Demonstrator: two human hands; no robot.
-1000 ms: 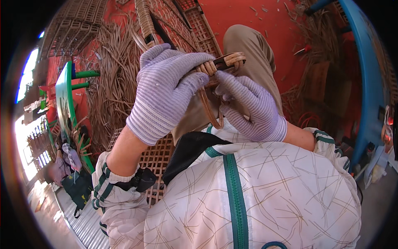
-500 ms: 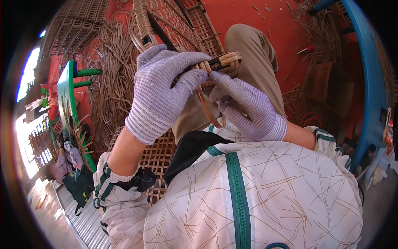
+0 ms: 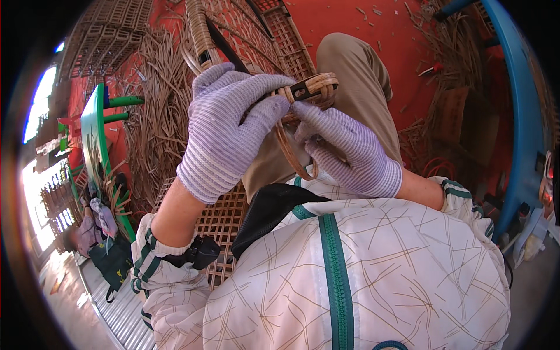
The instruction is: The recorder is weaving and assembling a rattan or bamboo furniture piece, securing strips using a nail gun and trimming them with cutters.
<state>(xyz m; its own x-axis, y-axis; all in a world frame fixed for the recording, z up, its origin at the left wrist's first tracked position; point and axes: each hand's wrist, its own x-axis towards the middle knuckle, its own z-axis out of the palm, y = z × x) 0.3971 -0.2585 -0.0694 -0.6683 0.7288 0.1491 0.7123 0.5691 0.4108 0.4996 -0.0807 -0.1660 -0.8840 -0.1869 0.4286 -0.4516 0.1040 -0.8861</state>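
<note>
Both hands wear lilac-and-white striped knit gloves. My left hand (image 3: 219,131) is closed around a dark frame bar, its thumb pressed against the wrapped part. The bar's rounded end (image 3: 319,85) is bound with tan rattan strip, and a black stretch shows between the turns. A loose loop of brown rattan strip (image 3: 288,150) hangs below the bar between the hands. My right hand (image 3: 353,153) pinches at the strip just under the bar, fingers curled and partly hidden. Beyond my left hand, a rattan-wrapped post (image 3: 201,32) belongs to the same woven piece, seemingly.
Woven lattice panels (image 3: 291,38) lie ahead, and another lattice (image 3: 224,224) is under my left forearm. Heaps of cut strips (image 3: 157,111) cover the red floor (image 3: 344,20). A green-edged table (image 3: 96,125) stands left, a blue one (image 3: 516,116) right. Another person (image 3: 87,233) sits far left.
My right fingertips and the bar's rounded end have shifted very slightly left. Both hands keep their holds.
</note>
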